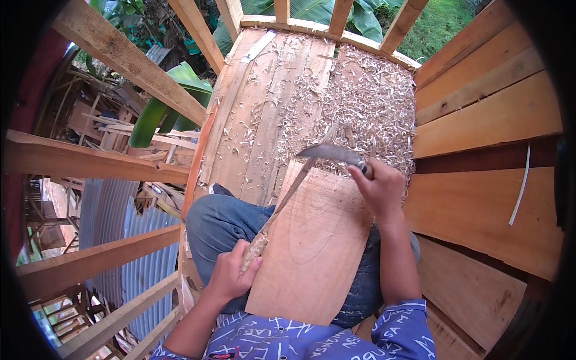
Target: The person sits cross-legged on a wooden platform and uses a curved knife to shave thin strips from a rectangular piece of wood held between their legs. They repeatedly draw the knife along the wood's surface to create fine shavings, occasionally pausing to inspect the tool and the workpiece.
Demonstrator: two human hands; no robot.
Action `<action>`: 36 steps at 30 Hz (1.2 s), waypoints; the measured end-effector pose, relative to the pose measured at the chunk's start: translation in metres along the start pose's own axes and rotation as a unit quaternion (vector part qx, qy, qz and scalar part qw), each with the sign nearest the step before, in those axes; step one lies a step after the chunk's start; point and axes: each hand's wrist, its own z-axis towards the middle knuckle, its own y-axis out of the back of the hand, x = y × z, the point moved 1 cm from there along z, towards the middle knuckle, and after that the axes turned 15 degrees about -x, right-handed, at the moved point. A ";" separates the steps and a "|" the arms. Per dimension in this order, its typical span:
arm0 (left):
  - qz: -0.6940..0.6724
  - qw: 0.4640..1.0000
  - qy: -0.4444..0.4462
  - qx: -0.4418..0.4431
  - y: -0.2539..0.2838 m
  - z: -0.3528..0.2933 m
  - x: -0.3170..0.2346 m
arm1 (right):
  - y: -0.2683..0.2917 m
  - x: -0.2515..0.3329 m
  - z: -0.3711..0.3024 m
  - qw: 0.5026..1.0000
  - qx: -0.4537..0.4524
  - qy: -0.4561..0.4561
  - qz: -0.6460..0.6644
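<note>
Beyond the knees, the plank floor (pixel 258 144) is covered in part by shavings (pixel 384 102). A board (pixel 312 246) is supported on the lap (pixel 225 219). Above it, a stick (pixel 283 204) is gripped by the left hand (pixel 232 270); across this, a curved knife (pixel 333 153) is held, its handle clasped by the right hand (pixel 382 187).

A white-lettered blue shirt (pixel 312 343) tops blue jeans (pixel 217 223)

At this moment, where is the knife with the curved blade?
In the head view, the knife is near the centre, in the right hand, crossing the long stick near the far edge of the wooden board.
</note>
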 end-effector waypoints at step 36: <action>-0.085 0.994 0.023 0.063 0.008 0.008 0.002 | -0.008 -0.003 -0.004 0.988 -0.108 0.021 -0.110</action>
